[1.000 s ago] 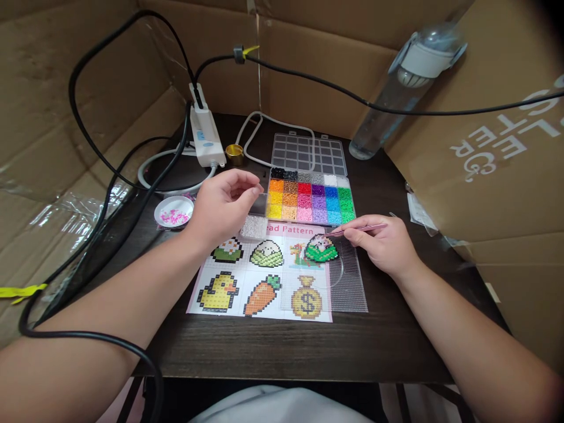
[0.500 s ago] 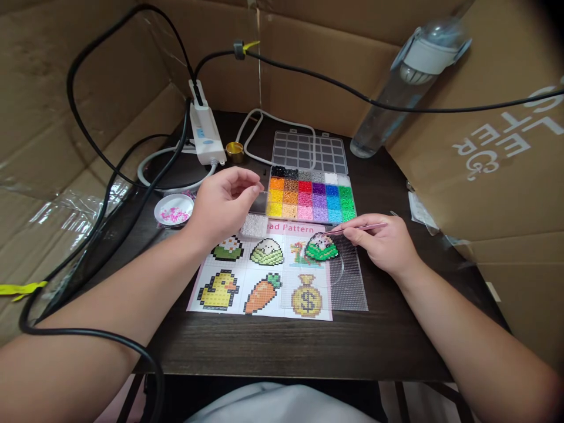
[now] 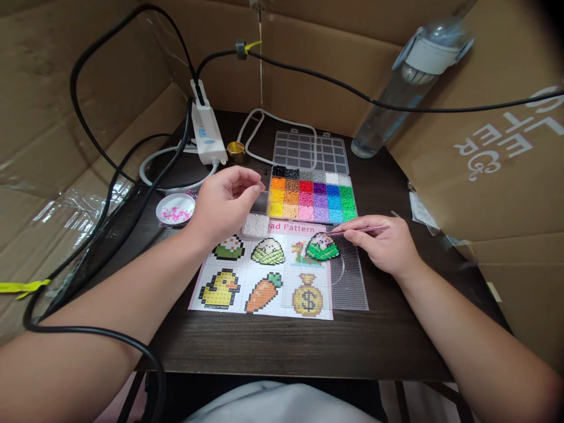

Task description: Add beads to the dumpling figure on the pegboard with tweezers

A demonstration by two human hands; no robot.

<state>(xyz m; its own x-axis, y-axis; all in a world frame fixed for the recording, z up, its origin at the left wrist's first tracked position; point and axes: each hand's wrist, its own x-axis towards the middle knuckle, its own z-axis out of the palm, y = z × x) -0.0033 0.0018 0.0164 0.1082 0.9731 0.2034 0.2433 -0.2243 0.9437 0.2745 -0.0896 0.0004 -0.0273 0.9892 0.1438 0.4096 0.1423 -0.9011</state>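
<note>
My right hand (image 3: 385, 247) pinches pink tweezers (image 3: 359, 230), whose tip rests at the top of a green bead figure (image 3: 323, 248) on a clear pegboard (image 3: 348, 276). My left hand (image 3: 224, 202) hovers with thumb and forefinger pinched together beside the bead box (image 3: 311, 197), which holds many colours in compartments. What the left fingers hold is too small to make out. A pattern sheet (image 3: 259, 273) with a duck, a carrot and a money bag lies under both hands. A small tray of white beads (image 3: 255, 225) sits just below the left fingers.
A white dish with pink beads (image 3: 175, 209) stands left of my left hand. The open lid (image 3: 309, 153), a gold cap (image 3: 236, 151), a power adapter (image 3: 205, 132) with cables, and a tilted water bottle (image 3: 405, 82) stand behind. Cardboard walls surround the dark table (image 3: 286, 346).
Almost nothing differs: both hands stay in place, and the tweezers have dipped slightly flatter over the green bead figure.
</note>
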